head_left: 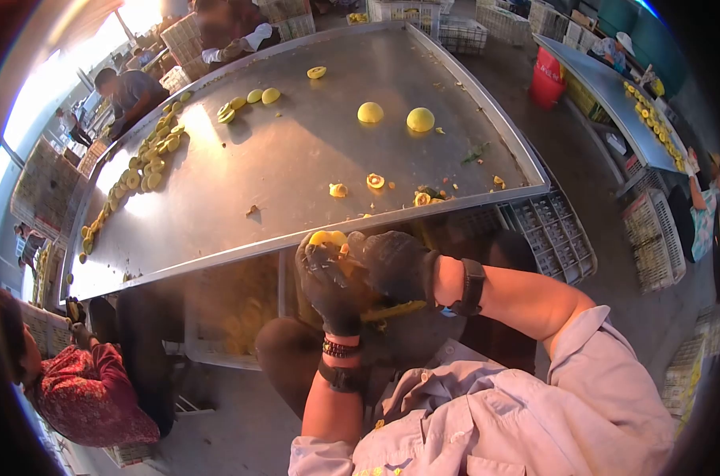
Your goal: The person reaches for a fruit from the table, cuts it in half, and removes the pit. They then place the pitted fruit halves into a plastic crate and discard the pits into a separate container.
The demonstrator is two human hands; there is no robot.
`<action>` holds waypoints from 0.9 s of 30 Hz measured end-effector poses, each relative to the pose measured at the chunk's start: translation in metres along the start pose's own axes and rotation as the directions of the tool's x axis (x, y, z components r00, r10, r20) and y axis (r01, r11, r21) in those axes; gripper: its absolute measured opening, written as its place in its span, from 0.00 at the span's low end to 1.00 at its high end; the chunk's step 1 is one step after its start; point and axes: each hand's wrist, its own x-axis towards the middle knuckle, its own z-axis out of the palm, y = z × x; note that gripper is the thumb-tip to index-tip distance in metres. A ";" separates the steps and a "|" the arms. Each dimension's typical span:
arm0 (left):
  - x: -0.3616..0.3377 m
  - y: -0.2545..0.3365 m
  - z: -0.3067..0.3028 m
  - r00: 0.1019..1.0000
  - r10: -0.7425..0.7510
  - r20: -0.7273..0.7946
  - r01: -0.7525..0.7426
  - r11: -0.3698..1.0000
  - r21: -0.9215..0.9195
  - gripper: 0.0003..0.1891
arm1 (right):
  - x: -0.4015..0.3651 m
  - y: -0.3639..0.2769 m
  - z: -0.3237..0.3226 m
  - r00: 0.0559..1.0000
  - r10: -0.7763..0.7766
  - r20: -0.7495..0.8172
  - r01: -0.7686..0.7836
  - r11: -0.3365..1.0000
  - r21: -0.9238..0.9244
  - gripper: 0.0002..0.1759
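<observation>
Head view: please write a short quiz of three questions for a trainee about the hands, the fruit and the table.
1. True or false: the left hand and the right hand both wear dark gloves.
2. The fruit in the left hand is: A red, B yellow, C blue.
3. How many big domed halves lie side by side near the far middle of the table?

Key: 1 true. 2 B. 3 two.
</observation>
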 end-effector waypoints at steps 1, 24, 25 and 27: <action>0.004 0.002 0.000 1.000 0.008 -0.011 -0.008 1.000 0.025 0.26 | 0.000 0.001 -0.001 0.998 -0.027 -0.058 0.026 1.000 -0.014 0.14; -0.010 0.004 0.025 0.954 -0.248 0.167 0.295 0.866 -0.404 0.16 | -0.017 0.032 0.025 0.897 0.124 0.423 -0.414 0.569 0.711 0.11; -0.010 0.006 0.022 0.961 -0.233 0.150 0.274 0.877 -0.395 0.16 | -0.019 0.036 0.041 0.966 0.111 0.232 -0.237 0.731 0.639 0.11; -0.008 0.009 0.020 0.964 -0.230 0.134 0.265 0.877 -0.401 0.16 | -0.019 0.043 0.063 0.990 -0.040 -0.138 0.082 0.945 0.317 0.10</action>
